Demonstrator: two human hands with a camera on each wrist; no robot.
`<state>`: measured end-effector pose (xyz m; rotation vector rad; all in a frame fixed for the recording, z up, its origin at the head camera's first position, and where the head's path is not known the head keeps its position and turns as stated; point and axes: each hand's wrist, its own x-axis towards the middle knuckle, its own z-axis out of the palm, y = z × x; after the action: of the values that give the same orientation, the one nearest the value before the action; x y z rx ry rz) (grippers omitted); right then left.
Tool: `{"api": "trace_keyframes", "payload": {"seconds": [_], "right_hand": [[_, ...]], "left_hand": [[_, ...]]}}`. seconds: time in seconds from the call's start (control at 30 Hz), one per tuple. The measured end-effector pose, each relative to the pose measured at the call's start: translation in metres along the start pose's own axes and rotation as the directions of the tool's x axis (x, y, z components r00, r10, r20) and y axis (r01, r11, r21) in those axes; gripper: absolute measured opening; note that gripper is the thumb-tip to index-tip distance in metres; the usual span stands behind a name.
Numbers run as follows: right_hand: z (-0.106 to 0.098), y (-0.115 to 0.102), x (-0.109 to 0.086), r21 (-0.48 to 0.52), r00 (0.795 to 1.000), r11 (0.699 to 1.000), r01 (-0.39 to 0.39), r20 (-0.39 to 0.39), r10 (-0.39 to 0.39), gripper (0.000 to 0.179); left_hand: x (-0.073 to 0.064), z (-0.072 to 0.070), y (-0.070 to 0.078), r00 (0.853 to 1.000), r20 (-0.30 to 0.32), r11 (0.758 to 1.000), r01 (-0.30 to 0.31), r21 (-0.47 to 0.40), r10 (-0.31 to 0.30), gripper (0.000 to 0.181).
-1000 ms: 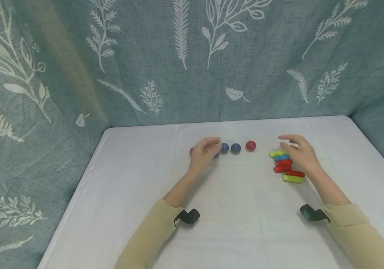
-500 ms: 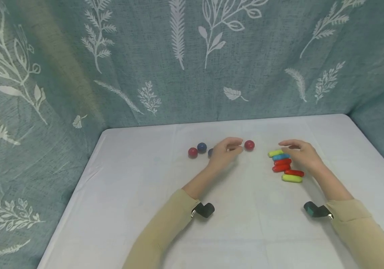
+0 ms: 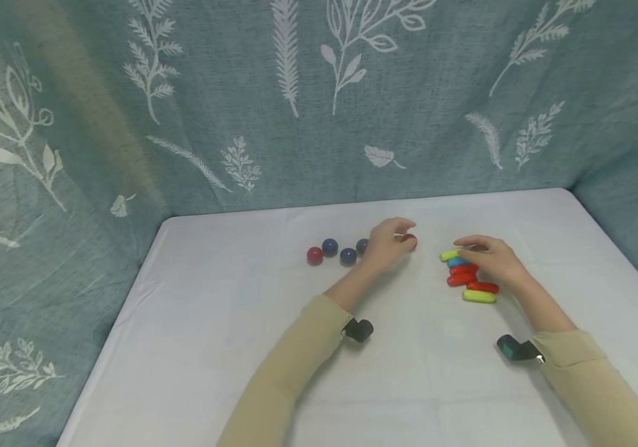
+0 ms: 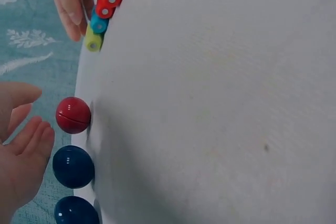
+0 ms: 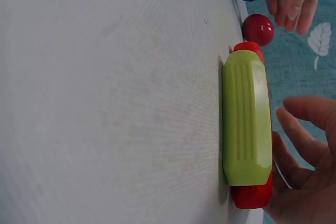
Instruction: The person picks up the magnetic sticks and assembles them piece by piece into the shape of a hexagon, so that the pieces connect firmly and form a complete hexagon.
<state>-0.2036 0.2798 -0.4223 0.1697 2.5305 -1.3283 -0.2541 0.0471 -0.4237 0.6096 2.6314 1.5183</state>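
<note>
In the head view my left hand [image 3: 388, 245] is at the right end of a row of balls, its thumb and fingers spread loosely about a red ball [image 4: 73, 115]. The left wrist view shows those fingers apart from that ball. Further left lie blue balls [image 3: 349, 256] and another red ball [image 3: 314, 256]. My right hand [image 3: 492, 257] hovers by the far end of a stack of ridged, capsule-shaped plastic pieces, close to a yellow-green piece [image 3: 449, 255] and a blue piece [image 3: 455, 262]. Its fingers are loosely bent with nothing seen between them.
Red pieces [image 3: 461, 279] and a nearer yellow-green piece [image 3: 479, 297] continue the stack toward me. A white cloth [image 3: 196, 347] covers the table. Behind its far edge hangs a green-blue curtain [image 3: 213, 93] with white leaf prints.
My left hand has moved right along the row, from the left balls to the rightmost red one. The right hand has come slightly lower over the stack. Balls and pieces look unmoved.
</note>
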Motion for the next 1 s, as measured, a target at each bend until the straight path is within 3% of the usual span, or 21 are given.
{"api": "trace_keyframes", "payload": {"seconds": [0.2,0.53,0.7,1.0], "right_hand": [[0.002,0.003,0.003,-0.048,1.0,0.998,0.027,-0.001,-0.027,0.047],[0.003,0.005,0.002,-0.102,0.998,0.993,0.062,-0.001,-0.062,0.048],[0.004,0.004,0.001,-0.115,0.997,0.99,0.081,-0.004,-0.082,0.048],[0.003,0.002,0.002,-0.139,0.996,0.986,0.093,0.005,-0.093,0.047]], "left_hand": [[0.003,0.005,0.0,0.998,0.037,0.969,-0.055,0.241,0.047,0.033],[0.002,0.01,0.001,0.987,0.157,0.868,-0.111,0.484,0.038,0.032],[-0.003,0.012,0.004,0.977,0.212,0.839,-0.135,0.527,0.024,0.036],[-0.013,0.012,0.008,0.961,0.275,0.852,-0.179,0.492,0.043,0.036]]}}
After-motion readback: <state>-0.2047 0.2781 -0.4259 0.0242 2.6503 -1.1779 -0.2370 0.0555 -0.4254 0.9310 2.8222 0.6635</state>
